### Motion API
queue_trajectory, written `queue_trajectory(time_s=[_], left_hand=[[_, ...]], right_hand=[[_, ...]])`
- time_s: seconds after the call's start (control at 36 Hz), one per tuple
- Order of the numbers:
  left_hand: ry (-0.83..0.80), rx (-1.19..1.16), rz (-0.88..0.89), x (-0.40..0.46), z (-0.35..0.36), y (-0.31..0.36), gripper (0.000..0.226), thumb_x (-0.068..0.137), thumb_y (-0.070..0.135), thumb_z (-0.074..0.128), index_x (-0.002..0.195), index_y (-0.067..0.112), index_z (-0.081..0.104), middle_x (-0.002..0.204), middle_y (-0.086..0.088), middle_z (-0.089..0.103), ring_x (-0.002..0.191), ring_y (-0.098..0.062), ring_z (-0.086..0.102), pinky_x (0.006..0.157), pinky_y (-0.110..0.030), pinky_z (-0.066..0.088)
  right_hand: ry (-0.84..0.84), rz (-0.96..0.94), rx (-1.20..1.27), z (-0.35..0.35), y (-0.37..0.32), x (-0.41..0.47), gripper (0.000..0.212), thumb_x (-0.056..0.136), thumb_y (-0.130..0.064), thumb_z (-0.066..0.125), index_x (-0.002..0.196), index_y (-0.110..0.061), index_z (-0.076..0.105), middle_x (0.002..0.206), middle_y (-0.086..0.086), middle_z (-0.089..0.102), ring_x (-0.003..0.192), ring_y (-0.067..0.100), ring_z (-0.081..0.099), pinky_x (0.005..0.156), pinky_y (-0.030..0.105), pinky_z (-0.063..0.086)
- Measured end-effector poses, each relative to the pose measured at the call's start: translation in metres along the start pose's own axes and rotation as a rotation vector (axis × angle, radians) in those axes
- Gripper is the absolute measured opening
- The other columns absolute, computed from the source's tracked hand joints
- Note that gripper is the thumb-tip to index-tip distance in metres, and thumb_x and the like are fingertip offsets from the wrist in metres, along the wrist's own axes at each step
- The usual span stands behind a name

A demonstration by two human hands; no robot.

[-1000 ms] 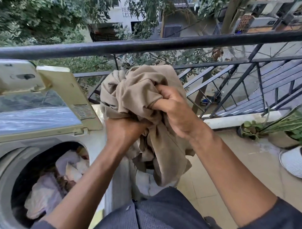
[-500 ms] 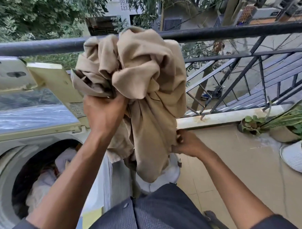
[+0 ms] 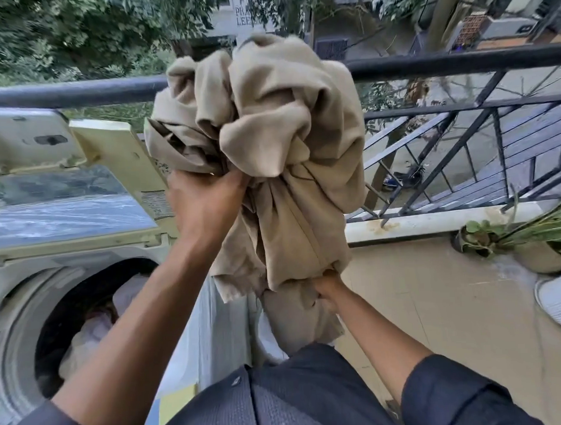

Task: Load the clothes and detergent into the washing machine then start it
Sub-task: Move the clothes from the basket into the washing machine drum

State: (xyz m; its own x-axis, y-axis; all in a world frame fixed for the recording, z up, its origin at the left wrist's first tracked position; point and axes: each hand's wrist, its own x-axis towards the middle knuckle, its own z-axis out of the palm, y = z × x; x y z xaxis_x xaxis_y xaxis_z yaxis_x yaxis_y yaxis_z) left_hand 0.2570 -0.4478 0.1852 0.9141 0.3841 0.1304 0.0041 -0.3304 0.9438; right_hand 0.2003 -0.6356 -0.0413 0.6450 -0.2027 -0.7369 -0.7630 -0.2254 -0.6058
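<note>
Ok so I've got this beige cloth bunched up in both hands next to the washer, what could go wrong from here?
1. The beige cloth is lifted level with the black railing; a loose fold might swing over it or snag.
2. The right hand only grips the hanging tail, so it may trail outside the drum opening when the left hand swings the bundle in.
3. The drum already holds pale clothes; a wadded bundle might sit high.

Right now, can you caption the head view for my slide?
Left hand and right hand hold a bunched beige cloth beside the open washing machine.
</note>
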Motion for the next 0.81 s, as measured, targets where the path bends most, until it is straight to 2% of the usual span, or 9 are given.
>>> queue_trajectory(time_s=[0.08,0.14,0.19,0.28,0.39,0.58,0.67,0.75,0.81], left_hand=[[0.012,0.096,0.035,-0.002,0.001,-0.014,0.025,0.065,0.057,0.081,0.085,0.044,0.074,0.067,0.03,0.065,0.099,0.017,0.057,0.065,-0.018,0.051],[0.038,0.155,0.08,-0.005,0.001,-0.024,0.04,0.067,0.051,0.082,0.1,0.028,0.077,0.081,0.028,0.065,0.096,0.014,0.058,0.061,-0.013,0.044],[0.022,0.193,0.138,-0.009,0.001,-0.034,0.039,0.07,0.043,0.08,0.104,0.025,0.075,0.094,0.018,0.069,0.093,0.004,0.062,0.071,-0.019,0.043],[-0.024,0.242,0.171,-0.01,-0.001,-0.047,0.027,0.071,0.037,0.073,0.095,0.024,0.072,0.092,0.006,0.072,0.094,-0.018,0.07,0.075,-0.031,0.047],[-0.079,0.332,0.18,-0.01,0.0,-0.057,0.034,0.073,0.039,0.068,0.092,0.011,0.074,0.091,-0.011,0.077,0.097,-0.034,0.073,0.069,-0.036,0.05],[-0.228,0.369,0.209,-0.021,0.0,-0.051,0.032,0.072,0.042,0.071,0.097,0.022,0.076,0.101,-0.008,0.079,0.102,-0.029,0.069,0.074,-0.03,0.044],[-0.44,0.349,0.273,-0.023,0.0,-0.047,0.052,0.069,0.048,0.08,0.117,0.028,0.075,0.121,-0.001,0.077,0.113,0.002,0.057,0.09,-0.022,0.042],[-0.702,0.306,0.213,-0.022,-0.001,-0.048,0.081,0.063,0.072,0.088,0.133,0.039,0.066,0.135,0.016,0.07,0.128,-0.003,0.06,0.109,-0.03,0.049],[-0.755,0.288,0.192,-0.022,-0.001,-0.049,0.092,0.053,0.088,0.083,0.132,0.041,0.068,0.132,0.023,0.069,0.129,-0.002,0.061,0.112,-0.036,0.05]], right_hand=[[0.047,-0.09,0.073,-0.024,0.001,-0.001,0.062,0.099,-0.021,0.068,0.152,-0.011,0.039,0.137,0.007,0.052,0.11,0.027,0.061,0.092,0.042,0.056],[0.094,-0.095,0.182,-0.04,0.001,-0.003,0.045,0.101,-0.014,0.064,0.144,-0.007,0.051,0.121,0.009,0.059,0.087,0.017,0.061,0.076,0.035,0.055],[0.216,-0.106,0.216,-0.056,-0.005,-0.009,0.023,0.103,-0.018,0.058,0.123,-0.008,0.064,0.113,0.019,0.069,0.087,0.034,0.067,0.077,0.047,0.056],[0.385,-0.193,0.139,-0.08,-0.031,-0.028,0.031,0.091,-0.032,0.055,0.107,-0.008,0.069,0.109,0.026,0.072,0.099,0.043,0.069,0.085,0.057,0.058],[0.456,-0.385,0.197,-0.098,-0.068,-0.064,0.019,0.071,-0.035,0.055,0.071,-0.022,0.069,0.059,-0.009,0.064,0.067,0.021,0.058,0.058,0.032,0.043],[0.24,-0.587,0.287,-0.097,-0.115,-0.103,0.026,0.078,-0.023,0.06,0.077,0.003,0.06,0.069,0.008,0.054,0.066,0.017,0.046,0.061,0.037,0.031],[0.12,-0.589,0.259,-0.084,-0.129,-0.116,0.021,0.082,-0.029,0.064,0.08,-0.011,0.076,0.071,0.003,0.071,0.06,0.017,0.062,0.053,0.038,0.05],[0.087,-0.609,0.237,-0.072,-0.137,-0.124,0.019,0.082,-0.016,0.063,0.086,-0.015,0.081,0.088,0.012,0.079,0.079,0.027,0.072,0.072,0.059,0.06],[0.04,-0.652,0.3,-0.065,-0.141,-0.13,0.026,0.078,-0.008,0.054,0.069,-0.016,0.078,0.07,0.002,0.075,0.061,0.013,0.066,0.053,0.037,0.056]])
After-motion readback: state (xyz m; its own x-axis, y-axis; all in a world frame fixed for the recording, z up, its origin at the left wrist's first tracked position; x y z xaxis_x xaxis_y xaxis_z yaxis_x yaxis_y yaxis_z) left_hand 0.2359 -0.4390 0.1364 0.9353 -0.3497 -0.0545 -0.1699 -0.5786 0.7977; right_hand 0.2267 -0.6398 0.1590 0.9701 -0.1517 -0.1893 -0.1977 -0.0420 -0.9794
